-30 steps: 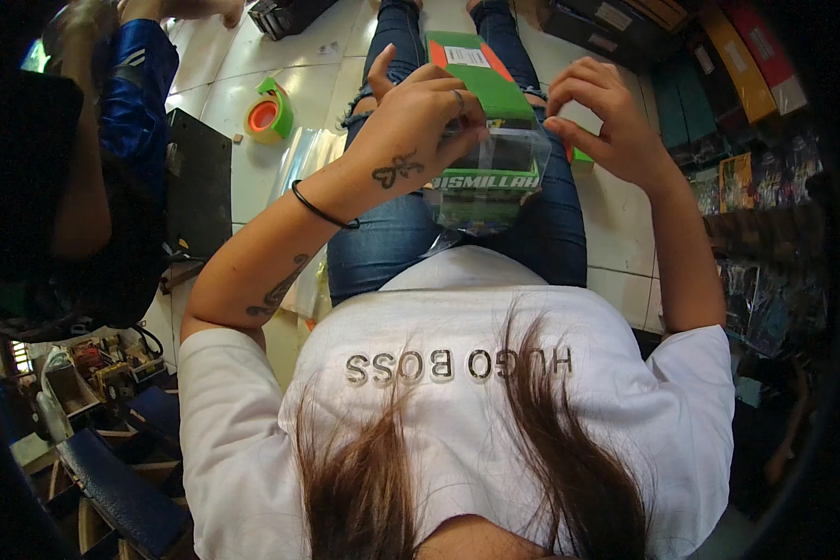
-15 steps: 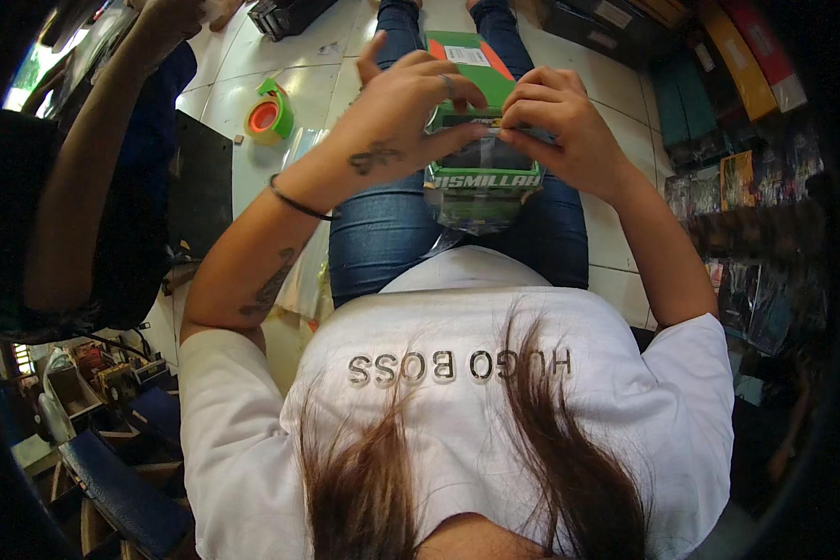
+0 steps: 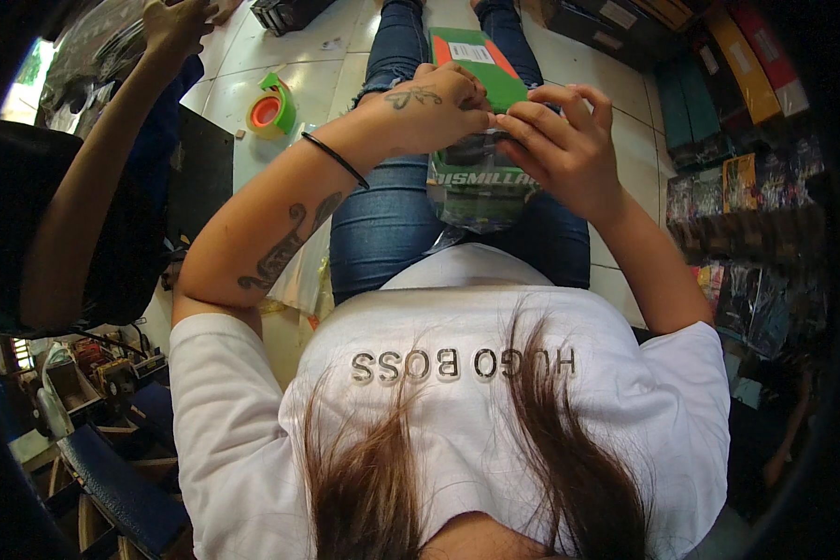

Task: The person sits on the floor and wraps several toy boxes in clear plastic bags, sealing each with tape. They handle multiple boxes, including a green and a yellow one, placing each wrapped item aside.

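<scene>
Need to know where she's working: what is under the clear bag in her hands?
The clear plastic bag lies on her jeans-clad lap, its far end overlapping a green box. The left hand and right hand hide its top edge.

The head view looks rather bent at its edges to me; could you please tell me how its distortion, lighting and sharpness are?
Head view: strong fisheye bending and a dark rim at the edges; daylight glares off the white floor tiles; both hands, left and right, and the clear plastic packet are sharp; the shelves at right are dim.
</scene>
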{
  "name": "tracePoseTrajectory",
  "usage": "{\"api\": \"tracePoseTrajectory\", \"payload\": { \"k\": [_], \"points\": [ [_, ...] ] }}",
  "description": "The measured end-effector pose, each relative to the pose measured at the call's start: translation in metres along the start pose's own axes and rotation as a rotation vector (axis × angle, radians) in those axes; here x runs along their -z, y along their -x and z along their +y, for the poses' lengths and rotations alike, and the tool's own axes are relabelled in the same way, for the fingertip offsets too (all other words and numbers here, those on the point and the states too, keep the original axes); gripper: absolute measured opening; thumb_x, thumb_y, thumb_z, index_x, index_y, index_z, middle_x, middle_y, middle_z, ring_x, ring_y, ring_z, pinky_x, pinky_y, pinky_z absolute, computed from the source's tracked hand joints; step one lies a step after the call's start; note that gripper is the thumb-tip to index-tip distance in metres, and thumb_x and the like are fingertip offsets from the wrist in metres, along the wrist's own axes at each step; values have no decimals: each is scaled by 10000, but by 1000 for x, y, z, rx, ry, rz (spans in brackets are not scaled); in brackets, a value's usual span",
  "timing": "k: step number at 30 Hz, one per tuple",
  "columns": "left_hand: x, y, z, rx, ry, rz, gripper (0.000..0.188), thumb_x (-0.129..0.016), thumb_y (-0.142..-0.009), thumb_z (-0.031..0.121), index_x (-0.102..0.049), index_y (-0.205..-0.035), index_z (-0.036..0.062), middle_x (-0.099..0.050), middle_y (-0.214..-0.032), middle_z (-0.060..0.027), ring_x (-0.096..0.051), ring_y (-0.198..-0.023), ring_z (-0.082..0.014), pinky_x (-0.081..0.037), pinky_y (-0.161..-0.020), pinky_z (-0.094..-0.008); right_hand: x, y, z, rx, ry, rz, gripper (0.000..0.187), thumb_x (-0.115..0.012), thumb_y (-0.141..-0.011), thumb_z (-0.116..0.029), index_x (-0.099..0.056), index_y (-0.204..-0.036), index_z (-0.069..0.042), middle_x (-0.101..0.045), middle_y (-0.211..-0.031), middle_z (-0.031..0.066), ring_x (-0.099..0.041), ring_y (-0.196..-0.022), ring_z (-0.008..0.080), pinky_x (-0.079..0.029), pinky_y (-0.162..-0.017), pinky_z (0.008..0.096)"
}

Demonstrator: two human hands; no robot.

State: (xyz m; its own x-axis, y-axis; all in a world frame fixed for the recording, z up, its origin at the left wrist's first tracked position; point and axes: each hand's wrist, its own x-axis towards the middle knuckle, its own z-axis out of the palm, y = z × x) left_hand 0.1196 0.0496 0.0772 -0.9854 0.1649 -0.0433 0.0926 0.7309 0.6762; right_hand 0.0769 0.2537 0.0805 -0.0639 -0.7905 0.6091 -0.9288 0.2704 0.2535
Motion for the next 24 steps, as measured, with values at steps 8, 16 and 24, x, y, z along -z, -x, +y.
{"api": "tracePoseTrajectory", "payload": {
  "k": [8, 16, 24],
  "points": [
    [-7, 14, -3, -416, -277, 291, 180, -700, -804, 235, -678, -904, 86, -607, -997, -57, -534, -1030, -232, -266, -1028, -434, -14, 1, 15, 56, -85, -217, 174, -630, -828, -182, -655, -969, -82, -625, -991, 27, -526, -1073, 188, -309, -996, 403],
    [-16, 16, -6, -483, -215, 409, 120, -707, -757, 238, -711, -842, 155, -661, -850, -3, -575, -986, -212, -136, -1028, -587, 10, -11, 44, 13, -252, -429, 195, -599, -868, -248, -616, -958, -76, -601, -1027, 69, -510, -1077, 229, -330, -977, 382],
    [-21, 23, -7, -450, -214, 433, 100, -729, -763, 190, -695, -828, 122, -670, -913, -19, -565, -1021, -197, -209, -1071, -475, 9, -8, 24, 3, -313, -264, 181, -699, -787, -233, -645, -896, -99, -621, -972, 37, -541, -1014, 215, -357, -910, 377]
  ]
}}
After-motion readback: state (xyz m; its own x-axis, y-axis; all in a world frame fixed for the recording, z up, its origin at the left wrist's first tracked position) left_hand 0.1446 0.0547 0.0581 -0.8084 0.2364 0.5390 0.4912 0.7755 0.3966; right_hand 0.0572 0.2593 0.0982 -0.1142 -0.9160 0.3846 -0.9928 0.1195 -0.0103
